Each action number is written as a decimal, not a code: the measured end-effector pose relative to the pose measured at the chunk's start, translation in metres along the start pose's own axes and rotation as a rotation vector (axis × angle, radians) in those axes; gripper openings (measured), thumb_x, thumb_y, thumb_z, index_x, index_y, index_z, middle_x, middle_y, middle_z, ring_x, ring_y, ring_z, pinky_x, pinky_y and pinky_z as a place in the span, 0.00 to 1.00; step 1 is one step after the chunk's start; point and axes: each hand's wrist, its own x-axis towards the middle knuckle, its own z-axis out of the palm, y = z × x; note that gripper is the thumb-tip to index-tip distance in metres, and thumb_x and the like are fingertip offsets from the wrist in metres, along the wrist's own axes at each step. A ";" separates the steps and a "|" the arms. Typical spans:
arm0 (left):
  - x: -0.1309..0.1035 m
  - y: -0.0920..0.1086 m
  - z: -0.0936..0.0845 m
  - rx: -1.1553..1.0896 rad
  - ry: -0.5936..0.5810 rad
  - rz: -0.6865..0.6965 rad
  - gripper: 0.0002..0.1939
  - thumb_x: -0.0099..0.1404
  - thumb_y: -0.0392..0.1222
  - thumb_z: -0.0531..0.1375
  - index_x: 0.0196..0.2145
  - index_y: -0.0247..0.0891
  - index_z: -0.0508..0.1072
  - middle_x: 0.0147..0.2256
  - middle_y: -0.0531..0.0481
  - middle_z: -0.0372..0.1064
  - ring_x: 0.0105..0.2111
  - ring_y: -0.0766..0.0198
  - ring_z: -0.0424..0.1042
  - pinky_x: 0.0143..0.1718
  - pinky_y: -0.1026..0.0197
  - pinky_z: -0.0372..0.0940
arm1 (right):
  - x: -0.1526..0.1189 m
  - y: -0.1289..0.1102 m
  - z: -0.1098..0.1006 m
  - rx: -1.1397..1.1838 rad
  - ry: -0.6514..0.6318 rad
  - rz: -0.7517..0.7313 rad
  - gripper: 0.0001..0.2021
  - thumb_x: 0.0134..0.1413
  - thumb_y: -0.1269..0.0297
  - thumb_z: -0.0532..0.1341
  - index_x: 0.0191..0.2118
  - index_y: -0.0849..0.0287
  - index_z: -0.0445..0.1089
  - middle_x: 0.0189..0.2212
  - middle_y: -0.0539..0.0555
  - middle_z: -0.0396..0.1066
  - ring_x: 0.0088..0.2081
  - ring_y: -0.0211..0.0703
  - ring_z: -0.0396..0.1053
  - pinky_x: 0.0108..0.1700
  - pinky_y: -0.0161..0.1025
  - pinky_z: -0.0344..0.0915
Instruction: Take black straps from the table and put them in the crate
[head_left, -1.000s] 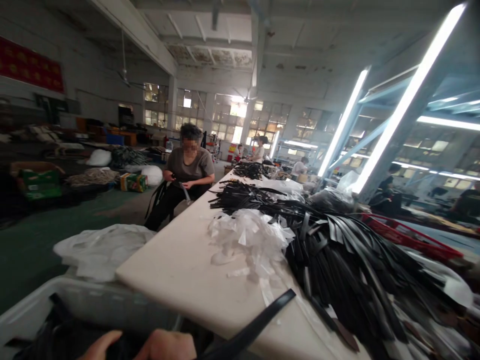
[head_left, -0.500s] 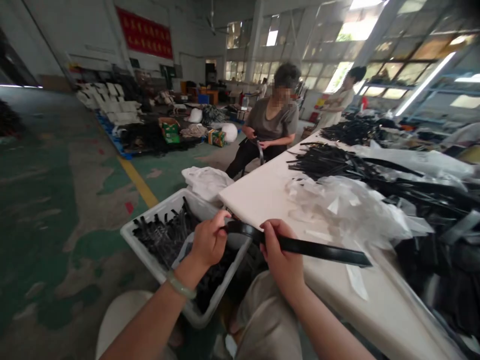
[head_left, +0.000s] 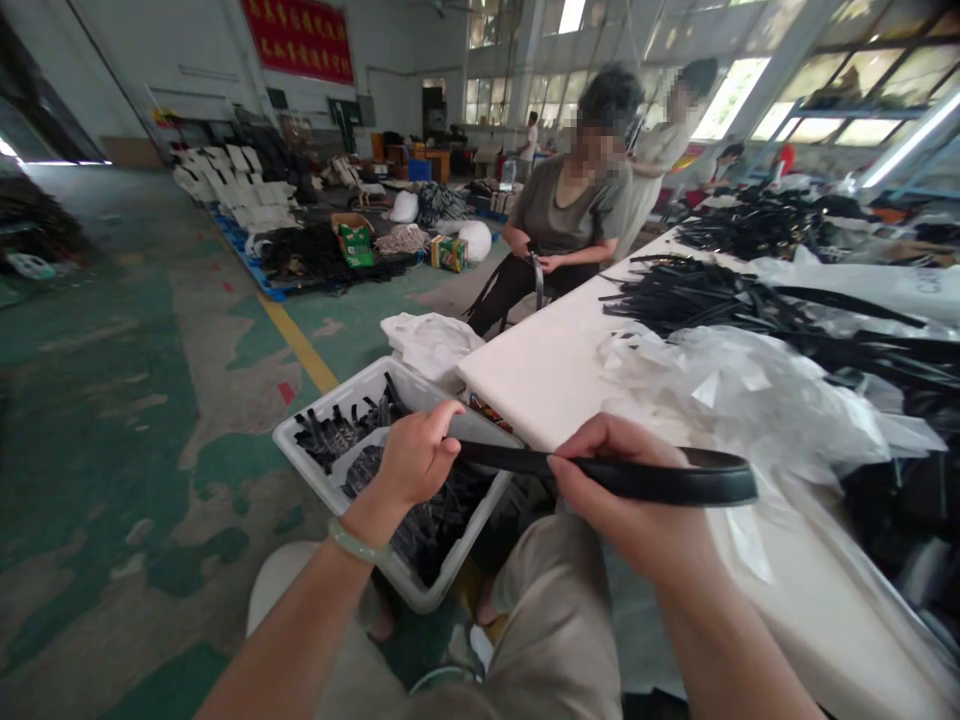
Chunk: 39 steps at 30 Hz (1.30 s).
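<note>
A black strap (head_left: 637,478) stretches sideways in front of me, its right part curved back in a loop. My left hand (head_left: 420,452) pinches its left end, above a white bin (head_left: 442,588) of black strips and clear plastic. Closed round the strap's middle is my right hand (head_left: 630,490), beside the edge of the white table (head_left: 540,370). Crumpled clear plastic (head_left: 735,390) lies on the table behind my right hand, with a pile of black straps (head_left: 697,295) farther back.
Across the table corner a seated person (head_left: 574,205) holds a strap; another person (head_left: 664,140) stands behind. A white bag (head_left: 431,343) sits beyond the bin. Boxes and piled goods (head_left: 255,205) are on the floor at the back left.
My right hand has moved right and turned over the strap. The strap's right end, straight before, now bends back in a loop. The view has shifted, so the scene sits slightly differently.
</note>
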 end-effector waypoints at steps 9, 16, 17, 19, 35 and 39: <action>-0.033 0.024 0.038 -0.200 0.116 0.028 0.42 0.65 0.69 0.29 0.48 0.33 0.67 0.27 0.46 0.69 0.28 0.54 0.70 0.31 0.55 0.61 | -0.031 0.058 0.058 0.571 -0.094 0.165 0.12 0.50 0.58 0.66 0.40 0.57 0.71 0.22 0.45 0.64 0.21 0.34 0.60 0.21 0.30 0.58; -0.027 0.002 0.041 -0.264 0.012 -0.041 0.41 0.67 0.67 0.28 0.49 0.34 0.66 0.21 0.55 0.57 0.22 0.59 0.64 0.27 0.59 0.55 | -0.028 0.068 0.043 0.426 0.305 0.245 0.16 0.59 0.50 0.61 0.28 0.57 0.64 0.13 0.42 0.56 0.15 0.32 0.53 0.17 0.29 0.49; -0.027 0.006 0.043 -0.311 0.004 -0.042 0.42 0.66 0.67 0.26 0.49 0.34 0.65 0.20 0.56 0.55 0.22 0.59 0.63 0.26 0.59 0.54 | -0.027 0.067 0.046 0.326 0.255 0.222 0.17 0.60 0.50 0.59 0.28 0.57 0.64 0.14 0.43 0.57 0.16 0.33 0.54 0.18 0.30 0.50; -0.028 0.014 0.046 -0.398 -0.004 -0.062 0.44 0.65 0.69 0.26 0.50 0.34 0.65 0.20 0.57 0.52 0.22 0.59 0.61 0.26 0.59 0.52 | -0.026 0.065 0.052 0.185 0.190 0.159 0.16 0.63 0.51 0.56 0.29 0.57 0.64 0.14 0.43 0.58 0.16 0.34 0.56 0.19 0.32 0.52; -0.042 -0.003 0.041 -0.511 0.024 -0.257 0.45 0.62 0.74 0.31 0.50 0.36 0.68 0.20 0.57 0.52 0.21 0.60 0.55 0.27 0.59 0.47 | -0.018 0.061 0.073 0.374 0.144 0.122 0.09 0.61 0.57 0.59 0.34 0.57 0.67 0.14 0.42 0.59 0.14 0.33 0.55 0.17 0.31 0.52; -0.035 0.007 0.039 -0.624 -0.015 -0.193 0.47 0.60 0.75 0.31 0.51 0.36 0.68 0.22 0.53 0.62 0.23 0.58 0.62 0.27 0.58 0.54 | -0.014 0.063 0.086 0.223 -0.094 0.028 0.07 0.60 0.61 0.58 0.33 0.56 0.67 0.18 0.45 0.64 0.17 0.35 0.62 0.22 0.33 0.60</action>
